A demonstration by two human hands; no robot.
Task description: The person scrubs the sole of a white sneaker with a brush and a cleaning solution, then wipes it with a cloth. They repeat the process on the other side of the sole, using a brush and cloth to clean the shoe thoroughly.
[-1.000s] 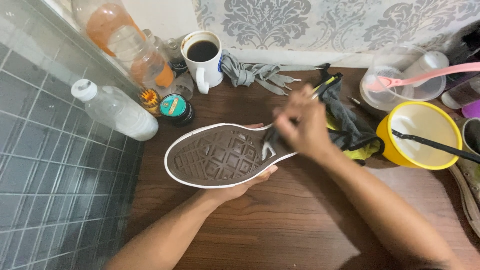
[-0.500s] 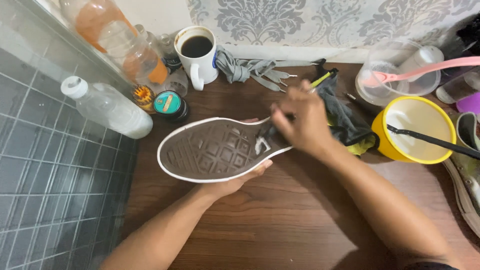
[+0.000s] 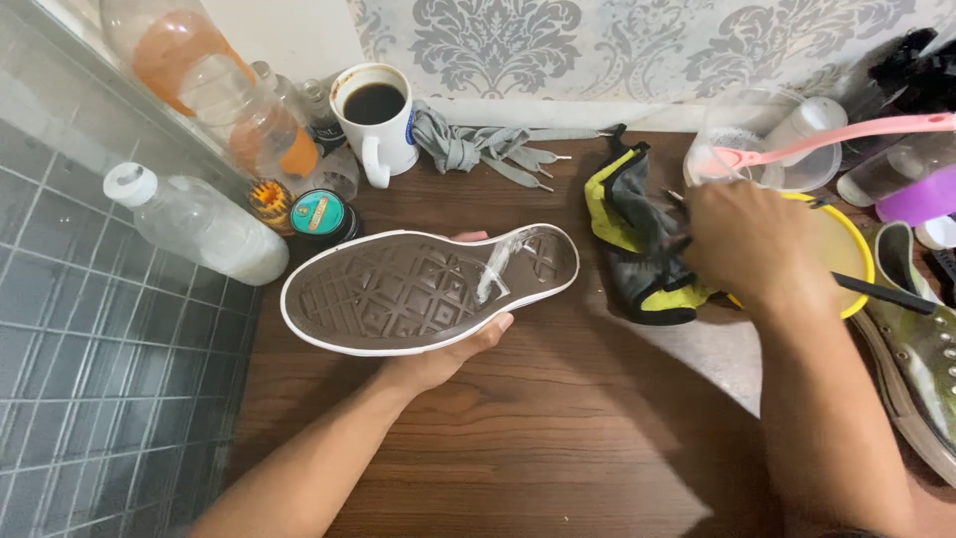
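Observation:
My left hand holds a shoe from underneath, with its brown patterned sole and white rim facing up. A white foamy streak crosses the sole near the heel end. My right hand is blurred, off to the right of the shoe, over the rim of a yellow bowl. Its fingers are closed on a thin stick-like tool, of which only the tip shows. A black handle rests across the bowl.
A yellow and grey cloth lies between shoe and bowl. Behind are a white mug of dark liquid, grey laces, a round tin, plastic bottles, a clear tub with a pink brush. A second shoe lies far right.
My right hand has left the sole and moved right to the yellow bowl, carrying the thin tool. The shoe stays sole-up in my left hand, now showing a foamy streak.

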